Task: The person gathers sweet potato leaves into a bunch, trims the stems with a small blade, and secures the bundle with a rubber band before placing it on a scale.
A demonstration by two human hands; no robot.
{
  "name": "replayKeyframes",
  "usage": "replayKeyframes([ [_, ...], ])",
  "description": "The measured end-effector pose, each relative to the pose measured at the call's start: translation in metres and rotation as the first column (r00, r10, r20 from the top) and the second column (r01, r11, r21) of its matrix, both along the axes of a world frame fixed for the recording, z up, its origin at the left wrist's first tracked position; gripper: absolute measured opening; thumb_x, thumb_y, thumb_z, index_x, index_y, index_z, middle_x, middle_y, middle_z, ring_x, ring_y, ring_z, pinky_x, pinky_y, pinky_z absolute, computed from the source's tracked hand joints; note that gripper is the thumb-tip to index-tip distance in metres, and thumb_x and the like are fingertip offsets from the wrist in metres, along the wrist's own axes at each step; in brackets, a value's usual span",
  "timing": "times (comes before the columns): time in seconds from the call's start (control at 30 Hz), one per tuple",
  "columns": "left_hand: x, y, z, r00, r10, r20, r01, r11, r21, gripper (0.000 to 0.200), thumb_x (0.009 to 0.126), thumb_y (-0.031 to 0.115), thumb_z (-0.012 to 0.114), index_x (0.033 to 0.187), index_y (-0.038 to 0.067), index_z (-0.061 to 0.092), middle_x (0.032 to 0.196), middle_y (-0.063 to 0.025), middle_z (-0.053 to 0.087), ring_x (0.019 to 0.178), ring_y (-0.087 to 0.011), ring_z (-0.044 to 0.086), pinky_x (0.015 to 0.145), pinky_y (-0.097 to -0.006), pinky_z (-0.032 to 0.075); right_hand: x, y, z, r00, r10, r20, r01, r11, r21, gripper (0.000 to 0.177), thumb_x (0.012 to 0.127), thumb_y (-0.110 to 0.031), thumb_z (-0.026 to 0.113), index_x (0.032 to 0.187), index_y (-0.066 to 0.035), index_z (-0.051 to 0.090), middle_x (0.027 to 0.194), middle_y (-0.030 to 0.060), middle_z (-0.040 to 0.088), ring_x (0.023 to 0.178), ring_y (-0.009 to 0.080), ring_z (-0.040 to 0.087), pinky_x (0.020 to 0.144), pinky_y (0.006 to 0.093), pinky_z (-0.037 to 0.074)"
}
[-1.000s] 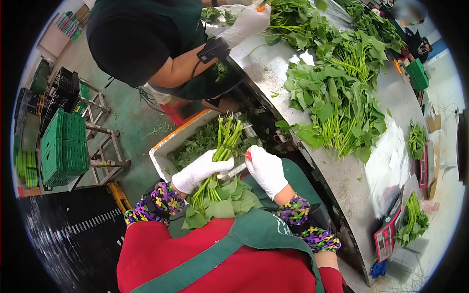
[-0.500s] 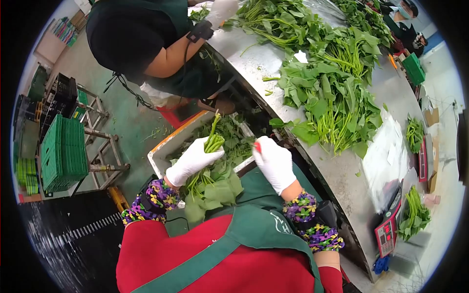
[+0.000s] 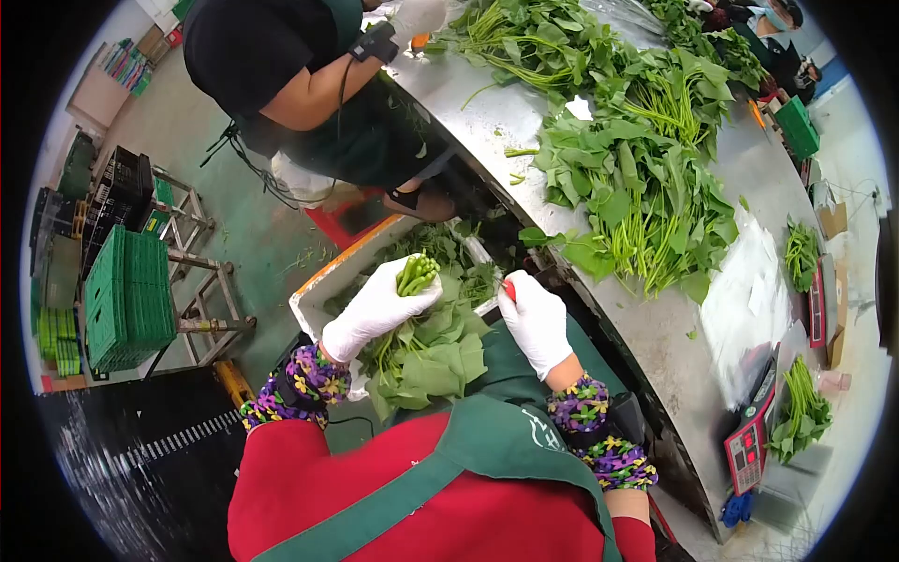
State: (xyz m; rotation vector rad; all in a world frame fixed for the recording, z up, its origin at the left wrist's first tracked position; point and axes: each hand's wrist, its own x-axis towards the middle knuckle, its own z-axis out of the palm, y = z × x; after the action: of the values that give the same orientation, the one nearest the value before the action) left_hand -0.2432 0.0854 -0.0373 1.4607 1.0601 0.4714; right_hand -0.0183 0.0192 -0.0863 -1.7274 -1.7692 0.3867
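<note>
My left hand point(image 3: 382, 307), in a white glove, is wrapped round a bunch of leafy greens point(image 3: 433, 361). The cut stem ends poke up above its fingers and the leaves hang below, over my lap. To the right, apart from the bunch, my right hand point(image 3: 538, 328) is closed on a small red-handled tool point(image 3: 508, 289); the rest of the tool is hidden. Below both hands and partly behind the bunch is a white box point(image 3: 309, 304) with an orange-marked rim, holding loose leaves and stems.
A metal table point(image 3: 637, 347) curves along the right, bearing heaped greens point(image 3: 646, 201), plastic sheets point(image 3: 744, 290) and a red scale point(image 3: 746, 454). A co-worker point(image 3: 272, 66) stands at the upper left. Green crates point(image 3: 129, 300) are stacked at the left.
The long stem that stuck up from the bunch is no longer there. The bunch's leaves have shifted right, and my right hand has moved slightly right and down.
</note>
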Motion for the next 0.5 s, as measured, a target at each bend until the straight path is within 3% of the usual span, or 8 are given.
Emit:
replayKeyframes([
  [0.03,0.003,0.001,0.001,1.000,-0.006,0.003,0.006,1.000,0.003,0.018,0.083,0.015,0.065,0.091,0.001,0.057,0.081,-0.0001,0.059,0.076,-0.0063,0.050,0.072,-0.0249,0.044,-0.003,0.003,0.012,1.000,-0.006,0.003,0.006,1.000,0.003,0.011,0.083,-0.016,0.063,0.088,-0.008,0.058,0.073,0.0126,0.059,0.062,0.0296,0.061,0.056,0.0359,0.049],
  [0.1,0.009,-0.001,0.006,0.997,-0.034,0.073,0.038,0.998,-0.046,0.017,0.084,0.015,0.066,0.091,0.002,0.057,0.082,0.0006,0.059,0.076,-0.0065,0.050,0.071,-0.0243,0.044,-0.012,0.005,0.029,0.951,0.052,-0.305,-0.017,0.993,0.113,0.014,0.084,-0.012,0.063,0.097,-0.007,0.062,0.071,0.0117,0.059,0.061,0.0207,0.060,0.060,0.0300,0.049],
  [0.13,0.011,-0.002,0.005,0.996,-0.048,0.070,0.052,0.997,-0.049,0.018,0.084,0.014,0.066,0.093,0.002,0.057,0.083,0.0002,0.059,0.077,-0.0067,0.051,0.072,-0.0244,0.044,-0.015,0.006,0.037,0.898,0.056,-0.437,-0.047,0.998,0.032,0.021,0.084,-0.008,0.064,0.104,-0.006,0.063,0.074,0.0097,0.058,0.065,0.0137,0.057,0.063,0.0264,0.048],
  [0.17,0.013,-0.003,0.004,0.996,-0.057,0.068,0.061,0.997,-0.049,0.018,0.084,0.014,0.066,0.093,0.002,0.057,0.083,0.0002,0.059,0.077,-0.0067,0.051,0.072,-0.0244,0.044,-0.018,0.006,0.046,0.897,0.049,-0.438,-0.038,0.999,0.033,0.021,0.084,-0.008,0.064,0.104,-0.006,0.063,0.074,0.0097,0.058,0.065,0.0137,0.057,0.063,0.0264,0.048],
  [0.23,0.017,-0.004,0.002,0.990,-0.124,0.075,0.122,0.992,0.029,0.020,0.083,0.013,0.066,0.097,0.002,0.056,0.086,-0.0008,0.060,0.079,-0.0072,0.051,0.073,-0.0248,0.044,-0.021,0.009,0.059,0.780,0.067,-0.622,-0.129,0.990,-0.055,0.027,0.082,-0.013,0.066,0.108,-0.007,0.063,0.086,0.0119,0.062,0.074,0.0227,0.062,0.070,0.0292,0.050],
  [0.27,0.019,-0.004,0.000,0.988,-0.140,0.069,0.138,0.990,0.040,0.021,0.083,0.012,0.065,0.099,0.002,0.056,0.088,-0.0013,0.060,0.080,-0.0078,0.051,0.074,-0.0254,0.044,-0.023,0.012,0.060,0.739,0.100,-0.666,-0.147,0.989,-0.014,0.024,0.082,-0.012,0.067,0.104,-0.005,0.063,0.086,0.0114,0.060,0.074,0.0225,0.060,0.071,0.0280,0.049],
  [0.37,0.024,-0.007,0.009,0.986,-0.146,0.082,0.142,0.988,0.054,0.021,0.083,0.012,0.064,0.100,0.002,0.056,0.087,-0.0013,0.060,0.080,-0.0084,0.051,0.074,-0.0258,0.044,-0.021,0.017,0.063,0.841,0.192,-0.506,-0.196,0.980,0.046,0.019,0.082,-0.013,0.067,0.099,-0.005,0.062,0.085,0.0114,0.060,0.072,0.0228,0.059,0.068,0.0293,0.048],
  [0.5,0.024,-0.007,0.002,0.988,-0.144,0.062,0.139,0.987,0.080,0.020,0.082,0.013,0.064,0.097,0.002,0.055,0.085,-0.0035,0.059,0.079,-0.0096,0.051,0.073,-0.0271,0.044,-0.021,0.014,0.058,0.895,0.148,-0.421,-0.166,0.986,-0.007,0.018,0.083,-0.016,0.066,0.094,-0.004,0.061,0.084,0.0119,0.060,0.070,0.0237,0.058,0.066,0.0306,0.047],
])
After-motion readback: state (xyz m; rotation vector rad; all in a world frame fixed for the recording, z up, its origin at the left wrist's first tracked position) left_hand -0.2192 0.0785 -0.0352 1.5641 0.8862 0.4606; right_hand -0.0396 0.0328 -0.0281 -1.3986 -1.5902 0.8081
